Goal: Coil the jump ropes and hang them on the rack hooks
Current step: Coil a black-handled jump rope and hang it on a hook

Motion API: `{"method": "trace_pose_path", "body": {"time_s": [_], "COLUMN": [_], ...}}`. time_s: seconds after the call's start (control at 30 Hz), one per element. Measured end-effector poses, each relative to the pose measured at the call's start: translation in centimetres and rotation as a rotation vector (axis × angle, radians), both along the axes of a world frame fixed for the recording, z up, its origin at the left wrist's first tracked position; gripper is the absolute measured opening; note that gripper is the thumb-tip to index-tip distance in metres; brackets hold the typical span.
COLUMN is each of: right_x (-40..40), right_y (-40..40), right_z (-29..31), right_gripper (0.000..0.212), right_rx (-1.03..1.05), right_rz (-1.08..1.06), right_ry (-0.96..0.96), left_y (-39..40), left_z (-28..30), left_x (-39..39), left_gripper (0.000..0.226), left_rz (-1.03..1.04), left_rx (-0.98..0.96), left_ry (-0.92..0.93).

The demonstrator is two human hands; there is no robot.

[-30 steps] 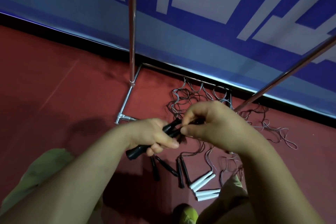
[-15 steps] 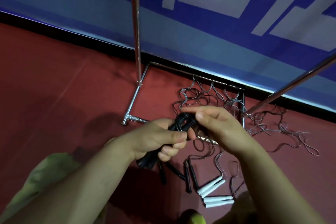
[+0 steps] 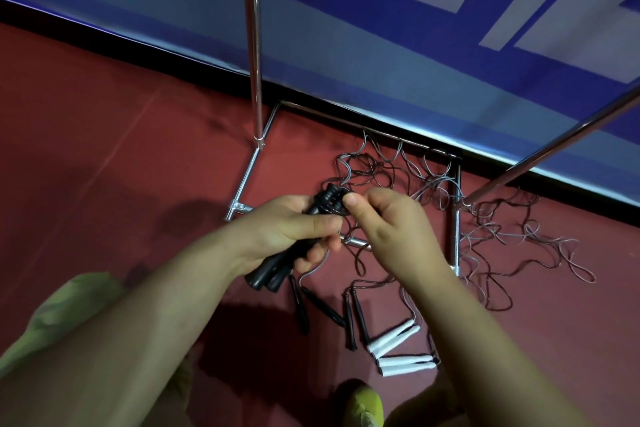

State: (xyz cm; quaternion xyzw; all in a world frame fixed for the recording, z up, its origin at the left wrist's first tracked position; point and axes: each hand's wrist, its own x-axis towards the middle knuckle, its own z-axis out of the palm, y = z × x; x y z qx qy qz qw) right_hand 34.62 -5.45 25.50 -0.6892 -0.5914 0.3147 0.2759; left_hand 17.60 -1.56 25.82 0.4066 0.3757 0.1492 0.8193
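Head view looks down on a dark red floor [image 3: 104, 156] that meets a blue wall banner [image 3: 398, 55] with pale block shapes, a black strip running along the foot of the wall. On the floor stands a chrome rack [image 3: 254, 80]: one upright post rises at centre left, a second bar slants up to the right, and its low base rails frame a patch of floor. Across that patch and out to the right lies a loose tangle of thin jump ropes [image 3: 485, 229], uncoiled, with black handles [image 3: 349, 319] and white handles [image 3: 394, 340] lying side by side nearer the person. The left hand [image 3: 284, 236] grips a pair of black handles [image 3: 273, 274], fingers curled round them. The right hand [image 3: 391, 222] pinches the cord at the handles' top end between thumb and forefinger. A yellow-green shoe [image 3: 363, 406] shows at the bottom edge.
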Motion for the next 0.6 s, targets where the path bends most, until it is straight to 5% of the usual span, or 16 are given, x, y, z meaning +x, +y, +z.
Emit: {"method": "trace_pose_path", "body": {"time_s": [0.17, 0.37, 0.6], "right_x": [-0.4, -0.1, -1.3], "right_y": [-0.1, 0.1, 0.4], "right_z": [-0.4, -0.9, -0.6], "right_gripper": [0.044, 0.050, 0.067], "right_rx": [0.060, 0.003, -0.086], "right_rz": [-0.045, -0.210, -0.195], "right_ry": [-0.108, -0.083, 0.376], "left_y": [-0.1, -0.6, -0.5], "left_z": [-0.3, -1.0, -0.4], "left_x": [0.1, 1.0, 1.3], "left_gripper": [0.016, 0.045, 0.068], "left_rz": [-0.061, 0.033, 0.064], "left_rx": [0.008, 0.057, 0.060], "left_ry": [0.171, 0.348, 0.372]}}
